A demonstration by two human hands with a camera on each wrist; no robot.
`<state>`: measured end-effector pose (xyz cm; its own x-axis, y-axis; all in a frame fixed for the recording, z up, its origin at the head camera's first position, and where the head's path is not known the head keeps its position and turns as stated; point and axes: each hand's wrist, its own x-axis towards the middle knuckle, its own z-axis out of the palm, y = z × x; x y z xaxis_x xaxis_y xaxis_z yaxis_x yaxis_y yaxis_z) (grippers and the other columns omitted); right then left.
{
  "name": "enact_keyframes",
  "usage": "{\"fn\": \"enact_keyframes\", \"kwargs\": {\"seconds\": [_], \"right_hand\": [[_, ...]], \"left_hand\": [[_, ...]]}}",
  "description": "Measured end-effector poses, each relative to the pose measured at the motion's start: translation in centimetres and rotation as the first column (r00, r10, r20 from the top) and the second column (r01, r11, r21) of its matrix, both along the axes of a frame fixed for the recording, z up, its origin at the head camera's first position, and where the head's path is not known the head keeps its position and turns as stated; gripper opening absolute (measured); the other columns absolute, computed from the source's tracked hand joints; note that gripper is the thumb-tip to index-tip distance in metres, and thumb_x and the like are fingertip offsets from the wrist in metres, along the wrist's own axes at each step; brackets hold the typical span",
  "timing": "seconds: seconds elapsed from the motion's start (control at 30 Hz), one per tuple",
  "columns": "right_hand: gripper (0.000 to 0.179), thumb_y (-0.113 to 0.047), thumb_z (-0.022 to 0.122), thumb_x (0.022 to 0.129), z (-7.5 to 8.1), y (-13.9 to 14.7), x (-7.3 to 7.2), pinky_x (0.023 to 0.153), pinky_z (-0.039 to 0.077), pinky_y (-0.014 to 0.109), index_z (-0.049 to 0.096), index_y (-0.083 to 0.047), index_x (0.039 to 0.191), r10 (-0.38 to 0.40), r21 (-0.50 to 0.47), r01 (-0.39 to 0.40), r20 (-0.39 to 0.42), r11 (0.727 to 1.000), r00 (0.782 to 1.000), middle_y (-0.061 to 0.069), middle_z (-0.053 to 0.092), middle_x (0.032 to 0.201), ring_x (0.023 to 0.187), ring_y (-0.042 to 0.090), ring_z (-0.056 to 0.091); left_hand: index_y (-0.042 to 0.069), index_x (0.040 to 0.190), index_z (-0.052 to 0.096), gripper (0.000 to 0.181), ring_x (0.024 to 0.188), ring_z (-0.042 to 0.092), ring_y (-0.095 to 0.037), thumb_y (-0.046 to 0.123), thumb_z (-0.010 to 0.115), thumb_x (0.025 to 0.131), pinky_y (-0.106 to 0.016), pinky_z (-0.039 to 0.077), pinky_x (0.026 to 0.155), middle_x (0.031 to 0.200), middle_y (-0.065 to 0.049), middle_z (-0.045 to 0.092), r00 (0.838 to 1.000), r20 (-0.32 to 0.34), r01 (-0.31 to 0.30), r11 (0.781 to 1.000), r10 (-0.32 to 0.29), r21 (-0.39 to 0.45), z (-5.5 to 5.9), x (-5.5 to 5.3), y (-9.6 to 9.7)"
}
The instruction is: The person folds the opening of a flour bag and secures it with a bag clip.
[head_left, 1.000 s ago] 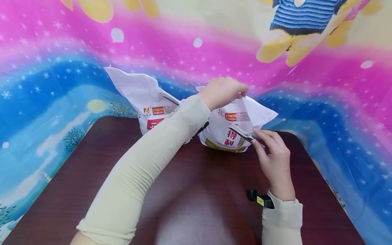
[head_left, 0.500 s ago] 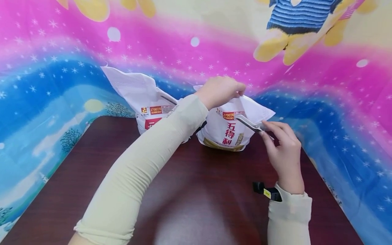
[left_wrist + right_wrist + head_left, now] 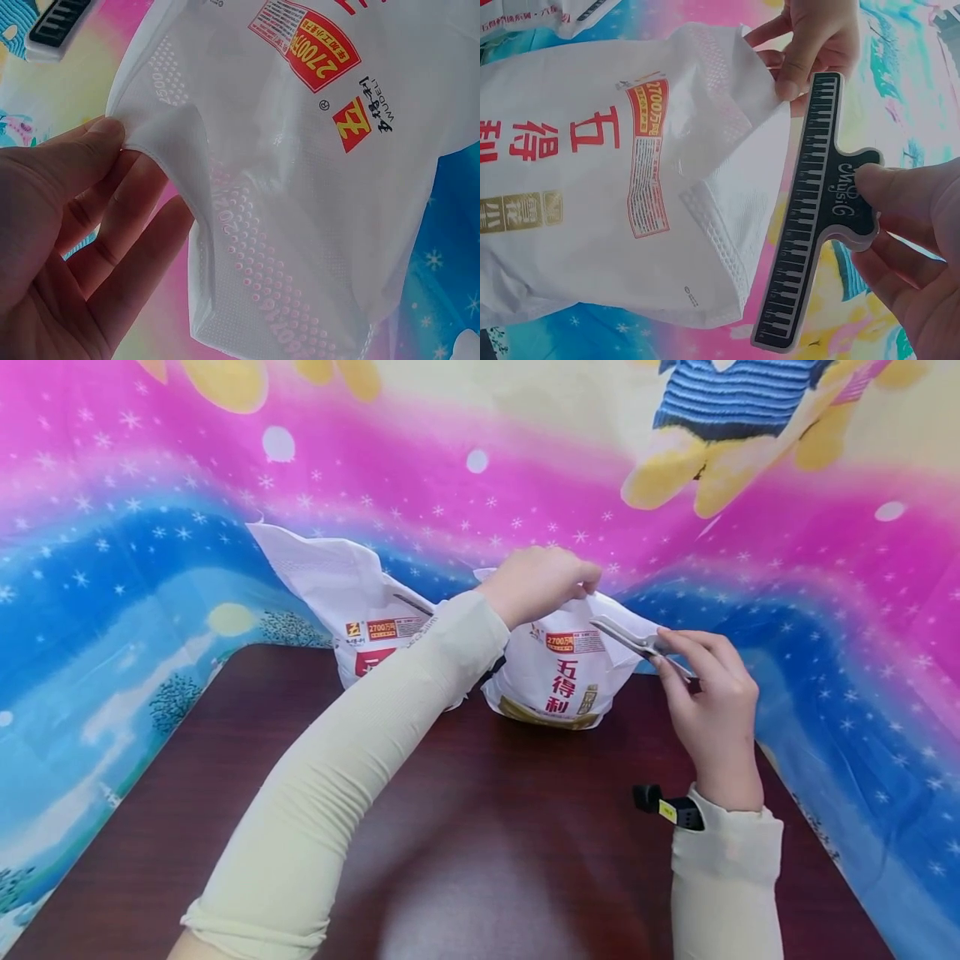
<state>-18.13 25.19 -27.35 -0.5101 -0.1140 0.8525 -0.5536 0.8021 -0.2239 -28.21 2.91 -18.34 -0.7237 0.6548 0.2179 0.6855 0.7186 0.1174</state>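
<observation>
Over the last second the right hand (image 3: 712,710) had lifted the long black sealing clip (image 3: 637,645) from beside the lower front of the near flour bag (image 3: 562,681) up to the level of its gathered top edge, drifting toward three o'clock as it rose. Judging by this, the clip was being lined up with the bag's mouth and had not yet been put on it; in the right wrist view the clip (image 3: 814,217), printed with piano keys, hung just beside the folded flap without gripping it.

The right hand was curled, its thumb and fingers pinching the clip's wide handle tab. Whether the clip's own bars were squeezed apart could not be told.

The left hand (image 3: 540,581) had stayed where it was, at twelve o'clock above the bag, fingers curled and pinching the white flap. The left wrist view showed its thumb (image 3: 90,150) pressing the flap's corner against the fingers.

The near bag stood on the dark red table (image 3: 480,827), toward its far edge. A second, similar bag (image 3: 352,602) stood at its nine o'clock, partly behind the left forearm.
</observation>
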Motion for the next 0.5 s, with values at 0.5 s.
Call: {"fn": "enact_keyframes", "kwargs": {"seconds": [0.5], "right_hand": [[0.032, -0.005, 0.072, 0.093, 0.62, 0.57, -1.06, 0.094, 0.037, 0.005, 0.071, -0.004, 0.125, -0.041, -0.016, 0.041, -0.011, 0.999, 0.999, 0.020, 0.067, 0.117, 0.111, 0.033, 0.063]], "left_hand": [[0.021, 0.117, 0.066, 0.015, 0.103, 0.060, -0.011, 0.021, 0.058, 0.104, -0.032, 0.049, 0.087, 0.117, 0.006, 0.068, 1.000, 0.005, 0.007, 1.000, -0.007, -0.002, 0.08, -0.02, -0.03]]}}
